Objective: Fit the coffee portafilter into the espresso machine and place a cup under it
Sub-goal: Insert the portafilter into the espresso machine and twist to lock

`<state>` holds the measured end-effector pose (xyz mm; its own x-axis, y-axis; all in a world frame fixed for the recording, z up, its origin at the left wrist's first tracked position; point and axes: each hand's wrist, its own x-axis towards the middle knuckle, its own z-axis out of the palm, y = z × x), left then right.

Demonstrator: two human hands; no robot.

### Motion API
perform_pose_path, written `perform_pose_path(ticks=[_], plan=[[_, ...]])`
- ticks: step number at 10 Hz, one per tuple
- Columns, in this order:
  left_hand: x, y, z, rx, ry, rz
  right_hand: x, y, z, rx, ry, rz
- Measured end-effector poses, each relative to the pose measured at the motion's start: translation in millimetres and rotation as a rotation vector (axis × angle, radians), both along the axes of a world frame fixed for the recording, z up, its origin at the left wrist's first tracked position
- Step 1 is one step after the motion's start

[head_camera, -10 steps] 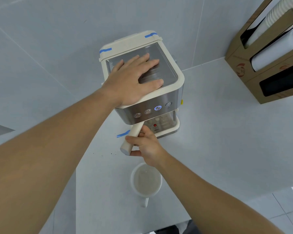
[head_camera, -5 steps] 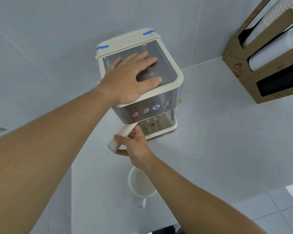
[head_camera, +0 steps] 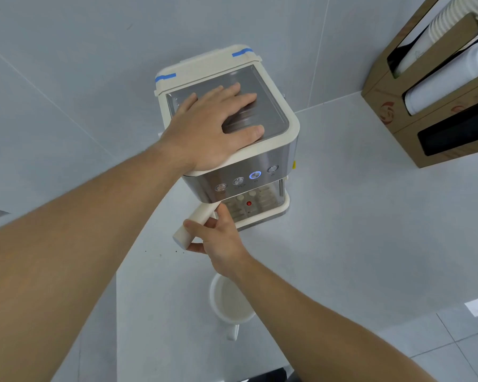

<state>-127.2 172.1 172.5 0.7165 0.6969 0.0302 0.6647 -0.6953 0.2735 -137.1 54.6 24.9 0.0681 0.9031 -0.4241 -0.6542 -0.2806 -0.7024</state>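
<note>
A cream and steel espresso machine (head_camera: 271, 158) stands on the white counter against the wall. My left hand (head_camera: 210, 133) lies flat on its top, fingers spread, holding nothing. My right hand (head_camera: 218, 238) grips the cream handle of the portafilter (head_camera: 196, 224), which points out to the lower left from under the machine's front; its head is hidden beneath the machine. A white cup (head_camera: 229, 301) with its handle toward me stands on the counter under my right forearm, apart from the machine.
A brown cardboard dispenser (head_camera: 392, 106) with stacked paper cups and lids stands at the right. The counter's left edge (head_camera: 116, 312) runs down near my left arm. A few dark coffee specks lie on the counter by the portafilter handle.
The portafilter handle has swung a little to the left with my right hand on it. My left hand has stayed flat on the machine's top.
</note>
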Motion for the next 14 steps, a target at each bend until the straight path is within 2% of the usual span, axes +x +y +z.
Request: perform_pose_path(ticks=[3, 5, 7, 8, 10, 14], plan=[[0, 1, -1, 0.001, -0.002, -0.001, 16, -15, -5, 0.026, -0.015, 0.072], [-1, 1, 0, 0.000, -0.001, -0.006, 50, -38, -4, -0.011, 0.065, 0.113], [-1, 2, -1, -0.006, 0.022, -0.012, 45, -35, 6, -0.162, -0.191, 0.040], [-3, 3, -1, -0.009, 0.050, -0.027, 50, -35, 7, -0.167, -0.316, 0.062], [-5, 4, -3, -0.016, 0.040, -0.040, 85, -34, 13, -0.219, -0.455, 0.319], [-8, 5, -5, -0.016, 0.012, -0.043, 107, -33, 18, -0.197, -0.431, 0.485]])
